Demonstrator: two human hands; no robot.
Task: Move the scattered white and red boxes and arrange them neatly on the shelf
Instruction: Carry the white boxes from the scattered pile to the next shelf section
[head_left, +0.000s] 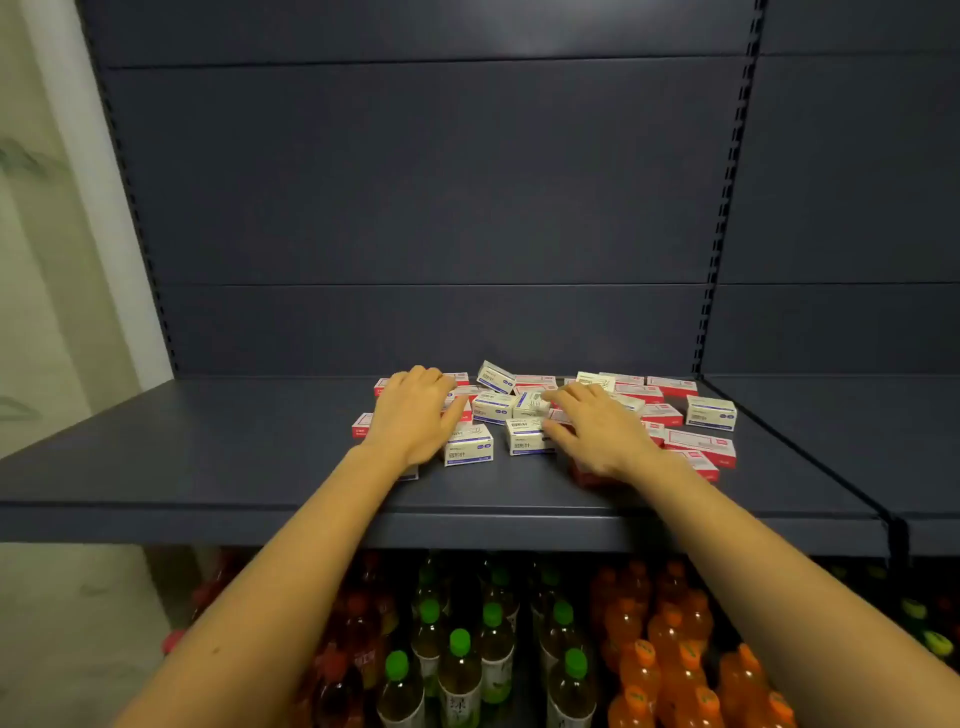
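Note:
Several small boxes lie scattered in a heap on the dark grey shelf (208, 457). Some are white with blue print, like the white box (709, 411) at the right. Others are flat white and red boxes, like the one (701, 446) near the right front. My left hand (415, 415) lies palm down over the left part of the heap, fingers curled over boxes beneath it. My right hand (597, 426) lies over the middle, its fingertips against a white box (530, 404) and its thumb beside another white box (527, 439). Whether either hand holds a box is hidden.
The shelf has a dark back panel (415, 208) with slotted uprights on both sides. Its front edge (467, 525) runs across the view. Below stand several drink bottles, green-capped ones (460, 670) in the middle and orange ones (675, 649) to the right. A pale wall (47, 260) is at the left.

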